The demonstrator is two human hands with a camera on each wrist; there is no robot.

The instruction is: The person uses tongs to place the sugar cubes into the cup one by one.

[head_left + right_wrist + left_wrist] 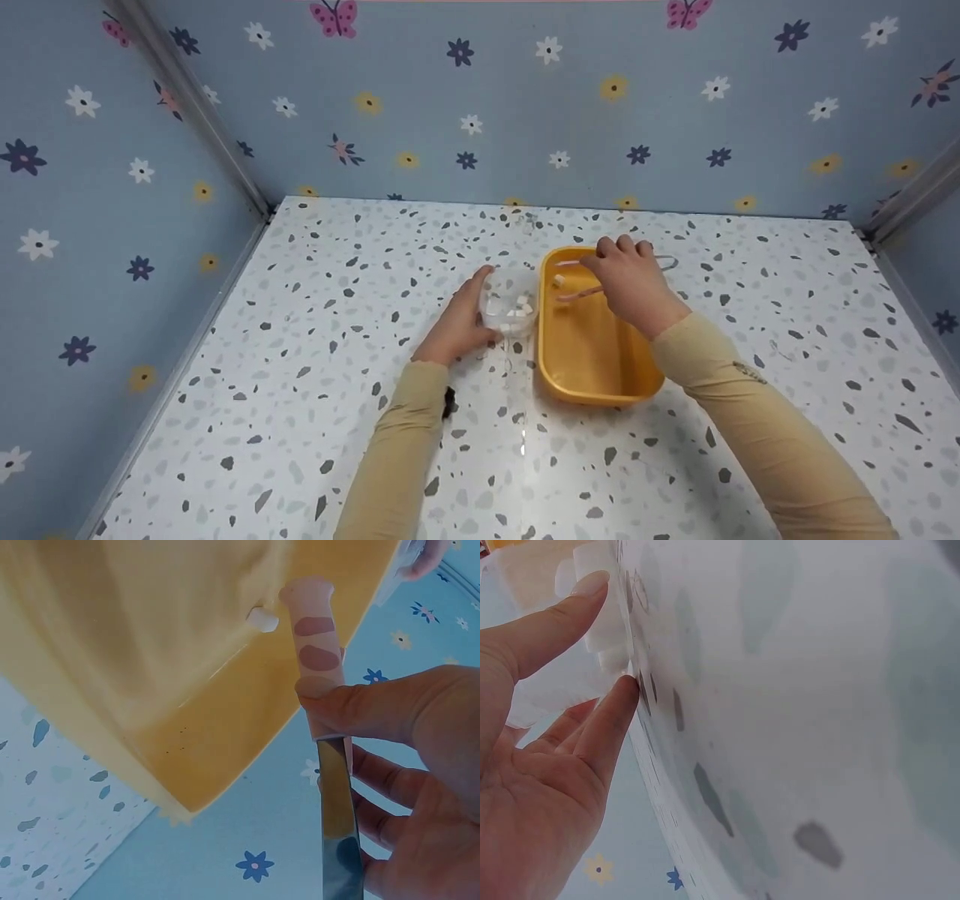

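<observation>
My left hand [459,324] holds a clear plastic bowl [511,280] from its left side, thumb at the near wall and fingers at the far wall. Several small white cubes [523,306] lie inside the bowl. Over the yellow tray [585,360], my right hand [634,285] grips metal tongs [340,817] with pink tips. The tong arms stand apart, with nothing pinched between them. One white cube [262,619] lies on the tray floor near its left wall, close to the tong tips.
The tray stands just right of the bowl on a white speckled table [337,300]. Blue flowered panels [510,105] rise behind the table and along its left and right sides.
</observation>
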